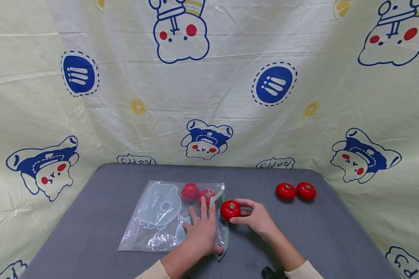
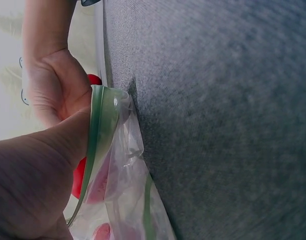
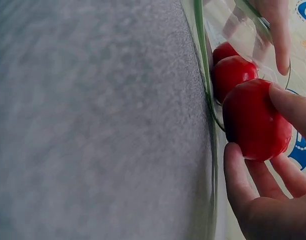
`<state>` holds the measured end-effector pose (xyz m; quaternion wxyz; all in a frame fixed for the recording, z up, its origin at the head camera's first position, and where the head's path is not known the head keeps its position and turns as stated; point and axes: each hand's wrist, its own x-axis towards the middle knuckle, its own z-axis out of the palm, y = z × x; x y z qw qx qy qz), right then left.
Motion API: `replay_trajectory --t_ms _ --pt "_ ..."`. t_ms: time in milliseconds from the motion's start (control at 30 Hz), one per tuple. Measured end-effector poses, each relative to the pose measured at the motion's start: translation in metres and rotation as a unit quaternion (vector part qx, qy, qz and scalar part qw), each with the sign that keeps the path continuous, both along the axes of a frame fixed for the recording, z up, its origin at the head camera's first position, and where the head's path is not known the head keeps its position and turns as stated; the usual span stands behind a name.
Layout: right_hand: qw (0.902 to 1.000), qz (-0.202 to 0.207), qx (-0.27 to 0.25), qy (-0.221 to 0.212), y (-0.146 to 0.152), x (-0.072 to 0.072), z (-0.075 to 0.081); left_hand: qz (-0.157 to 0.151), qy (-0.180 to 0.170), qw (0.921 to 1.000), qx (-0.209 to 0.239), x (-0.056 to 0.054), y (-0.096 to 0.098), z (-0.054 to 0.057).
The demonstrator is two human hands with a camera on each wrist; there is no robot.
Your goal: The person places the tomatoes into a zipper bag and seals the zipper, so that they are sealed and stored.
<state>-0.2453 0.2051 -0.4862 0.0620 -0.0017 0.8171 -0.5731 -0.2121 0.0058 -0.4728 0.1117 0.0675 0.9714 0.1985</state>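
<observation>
A clear zip bag (image 1: 139,232) with a green-edged mouth lies on the table, its mouth facing right. Two tomatoes (image 1: 190,192) are inside it, near the mouth. My left hand (image 1: 200,232) rests on the bag at the mouth with fingers spread and mostly straight; in the left wrist view its thumb side (image 2: 73,135) reaches behind the green edge (image 2: 94,130). With thumb and fingertips, my right hand (image 1: 260,221) grips a red tomato (image 1: 230,210) right at the mouth. The right wrist view shows that tomato (image 3: 255,120) in front of the bagged ones (image 3: 233,75).
Two more tomatoes (image 1: 285,192) sit side by side on the right of the grey table (image 1: 265,178). A black object (image 1: 269,272) shows beside the right wrist. Behind the table hangs a cream patterned cloth (image 1: 230,116).
</observation>
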Motion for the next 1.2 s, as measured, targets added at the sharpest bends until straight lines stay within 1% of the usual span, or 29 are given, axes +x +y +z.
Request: replay_trajectory --t_ms 467,1000,1200 --pt "0.9998 -0.013 0.016 -0.005 -0.015 -0.005 0.000 0.007 -0.003 0.9998 -0.016 -0.001 0.004 -0.001" --pt "0.9994 -0.008 0.033 0.010 -0.022 -0.007 -0.003 -0.002 0.002 0.9999 -0.014 0.001 0.002 0.000" --pt "0.9994 -0.007 0.029 0.017 -0.024 -0.007 -0.001 -0.007 0.009 0.9998 -0.015 0.002 0.001 0.000"
